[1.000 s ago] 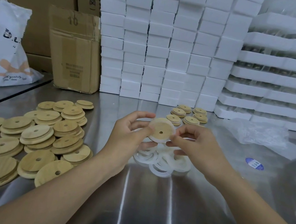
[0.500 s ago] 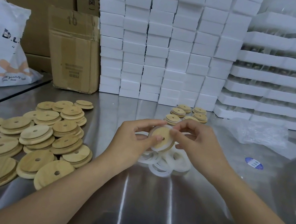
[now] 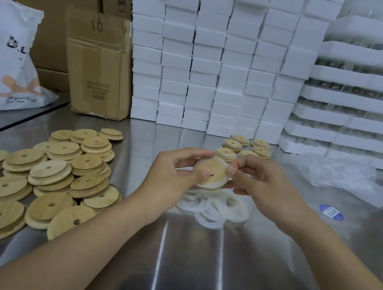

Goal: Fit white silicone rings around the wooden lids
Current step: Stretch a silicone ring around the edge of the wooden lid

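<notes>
Round wooden lid w/ centre hole (image 3: 215,172) is held mid-air betw. both hands, over pile of white silicone rings (image 3: 212,211). Left hand (image 3: 171,174) grips lid, thumb on face. Right hand (image 3: 262,186) pinches stretchy white ring (image 3: 212,187) at rim. Lid prob. light, stiff, so hold by edges.

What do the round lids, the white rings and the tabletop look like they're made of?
Lids: pale wood, possibly bamboo, matte, with visible grain. Rings: milky white, floppy-looking, probably silicone or rubber. Tabletop: likely stainless steel, shiny with streaky reflections.
</notes>
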A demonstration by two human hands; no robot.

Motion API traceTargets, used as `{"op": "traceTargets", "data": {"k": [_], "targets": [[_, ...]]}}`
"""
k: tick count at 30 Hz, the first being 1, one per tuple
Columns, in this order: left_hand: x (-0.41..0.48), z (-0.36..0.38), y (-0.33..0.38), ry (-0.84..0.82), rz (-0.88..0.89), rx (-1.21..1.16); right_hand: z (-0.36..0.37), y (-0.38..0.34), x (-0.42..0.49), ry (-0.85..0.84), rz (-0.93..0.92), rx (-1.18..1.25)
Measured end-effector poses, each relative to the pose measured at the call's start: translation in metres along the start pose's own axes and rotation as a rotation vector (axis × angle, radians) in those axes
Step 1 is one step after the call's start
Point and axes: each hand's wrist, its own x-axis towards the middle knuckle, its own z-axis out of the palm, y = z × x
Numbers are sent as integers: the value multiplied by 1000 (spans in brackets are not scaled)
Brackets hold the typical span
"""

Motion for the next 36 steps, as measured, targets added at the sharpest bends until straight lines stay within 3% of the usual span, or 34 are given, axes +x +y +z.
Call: {"op": "traceTargets", "data": {"k": [8,18,27,31,36], "targets": [[-3,0,-1,57,-58,-17,10,3,0,69,-24,-22],[2,0,-1,109,-85,-128,2,2,1,-76,23,24],[0,1,-5,102,-124,-201,8,1,-1,11,11,40],[-2,3,-5,78,-83,-52,8,1,-1,34,19,66],[-8,9,-8,-84,-6,116,11,-2,0,87,-101,90]]}}
